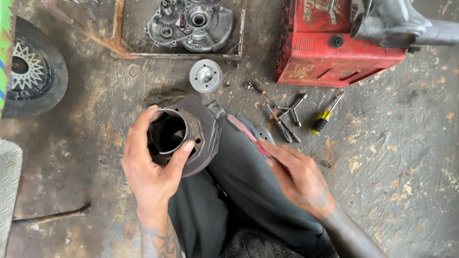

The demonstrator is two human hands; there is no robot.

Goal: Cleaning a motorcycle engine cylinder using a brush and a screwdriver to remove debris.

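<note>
On stained concrete, left hand (150, 174) grip around ribbed metal cylinder (184, 134), blurred right hand (299, 177) pinching thin red tool (244, 130).

left hand (152, 167): fingers curled, clasping | right hand (299, 174): blurred, apparently pinching

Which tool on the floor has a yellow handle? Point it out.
The screwdriver, lying rightmost beside the dark metal tools; only its handle is yellow and black.
</note>
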